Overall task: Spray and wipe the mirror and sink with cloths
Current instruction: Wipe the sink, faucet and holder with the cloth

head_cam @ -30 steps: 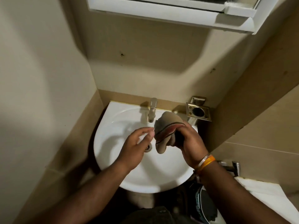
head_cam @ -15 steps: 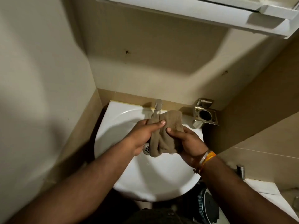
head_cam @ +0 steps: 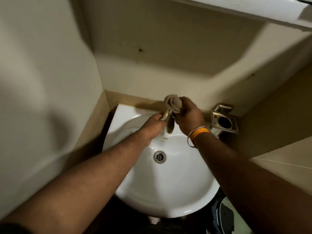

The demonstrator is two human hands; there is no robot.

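Note:
A white round sink (head_cam: 168, 191) sits in a narrow corner, its drain (head_cam: 159, 156) in the middle of the bowl. A metal tap (head_cam: 170, 124) stands at the back rim. My right hand (head_cam: 189, 118) grips a bunched tan cloth (head_cam: 173, 103) pressed on top of the tap. My left hand (head_cam: 154, 126) is at the tap's left side, fingers curled against it; whether it grips the tap or a cloth end is unclear. The mirror cabinet's white underside (head_cam: 253, 7) runs along the top edge; the glass is out of view.
A metal holder (head_cam: 223, 119) with a round hole is fixed to the wall right of the tap. Beige walls close in on the left and right. A tiled ledge (head_cam: 287, 166) lies at the right, with a dark object (head_cam: 222, 215) below the sink's right edge.
Both hands moved from above the drain up to the tap at the back. The cloth, which hung loose between the hands, is now bunched on the tap top in my right hand.

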